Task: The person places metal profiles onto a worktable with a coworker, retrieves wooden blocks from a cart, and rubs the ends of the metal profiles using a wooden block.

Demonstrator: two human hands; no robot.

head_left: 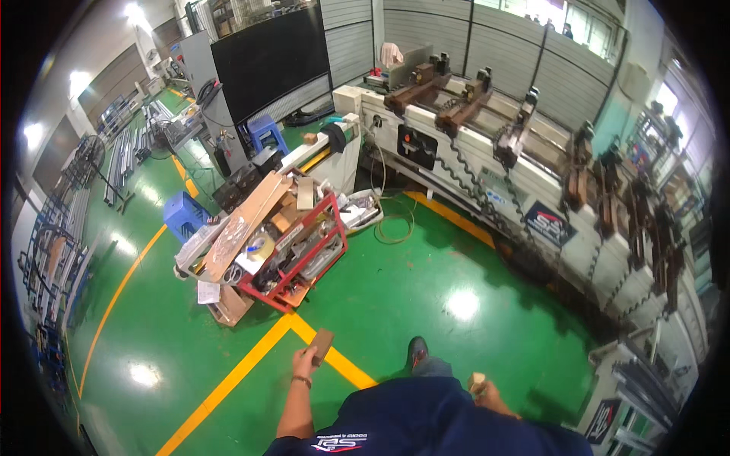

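Standing: a person in a dark blue shirt (426,425), one shoe (416,352) planted on the glossy green painted floor (426,281).
Left hand (306,363): closed around a flat brown rectangular wooden block (321,344), held out over the yellow floor line (251,365).
Right hand (487,391): gripping a small pale wooden block (477,381), close to the body, right of the shoe.
Floor: shiny, with bright lamp reflections; the yellow line forks just ahead of the left hand.
Cart: a red metal-framed trolley (304,258) beyond the fork in the yellow line, heaped with cardboard, boards and a tape roll.
Stools: blue plastic stools (185,215) left of the red trolley.
Machine: a long white industrial machine with rows of dark clamps (532,175), running right of the trolley.
Far: a large black panel (270,61) and grey corrugated walls (426,38) behind the trolley.
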